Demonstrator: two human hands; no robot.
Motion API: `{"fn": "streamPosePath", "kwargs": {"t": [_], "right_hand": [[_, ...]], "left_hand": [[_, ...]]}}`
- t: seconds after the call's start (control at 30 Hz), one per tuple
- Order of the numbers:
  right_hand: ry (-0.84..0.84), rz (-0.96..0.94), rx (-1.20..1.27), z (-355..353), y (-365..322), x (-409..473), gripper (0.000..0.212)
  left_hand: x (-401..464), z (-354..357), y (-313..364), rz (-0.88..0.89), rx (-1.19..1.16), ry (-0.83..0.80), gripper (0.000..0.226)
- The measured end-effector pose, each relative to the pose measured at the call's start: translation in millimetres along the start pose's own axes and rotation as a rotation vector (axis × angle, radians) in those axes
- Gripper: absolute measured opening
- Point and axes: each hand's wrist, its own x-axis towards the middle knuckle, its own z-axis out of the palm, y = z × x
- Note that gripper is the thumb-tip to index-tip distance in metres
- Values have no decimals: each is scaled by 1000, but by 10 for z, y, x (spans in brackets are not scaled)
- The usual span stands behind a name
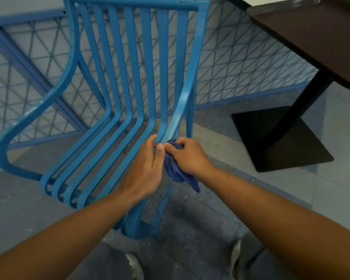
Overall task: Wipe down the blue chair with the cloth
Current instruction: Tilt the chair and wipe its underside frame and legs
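Blue metal chair [129, 77], slatted seat and back, stands on the grey floor [200, 229] in front of a mesh railing [240, 67]. Dark table [311, 33] on a black pedestal base off to the right, well apart from the chair.

Right hand [190, 156], grip clenched around a bunched dark blue cloth [175, 170], pressing it onto the right-side slat near the bend where seat meets back. A tail of the cloth hangs loose below the hand.

Left hand [148, 168], fingers curled over the neighbouring slat, thumb touching the cloth; looks like a steadying hold.

Judgement: wiping is under way on the right edge; the rest of the slats and the left armrest likely remain.

Risks:
- hanging tail may snag in a gap between slats on a long stroke
- cloth bunched tight, so little of it touches the metal; streaks likely
- hard push along the slat could shift the light frame if the left hand lets go
- fingers close together in a narrow gap, pinch possible
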Motion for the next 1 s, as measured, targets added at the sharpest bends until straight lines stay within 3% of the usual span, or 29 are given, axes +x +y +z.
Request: {"fn": "streamPosePath", "kwargs": {"t": [0.17, 0.37, 0.57, 0.7, 1.0], "right_hand": [[-61, 32, 1, -12, -59, 15, 40], [72, 123, 130, -283, -252, 574, 31], [-173, 303, 394, -363, -217, 715, 26], [-170, 295, 457, -298, -167, 683, 43], [-159, 299, 503, -410, 75, 606, 37]], "left_hand": [[-557, -32, -137, -46, 150, 29, 65], [-527, 11, -213, -9, 332, 99, 47], [-522, -26, -192, 33, 329, 100, 46], [-519, -19, -170, 17, 354, 100, 49], [-519, -75, -241, 109, 351, 22, 52]]}}
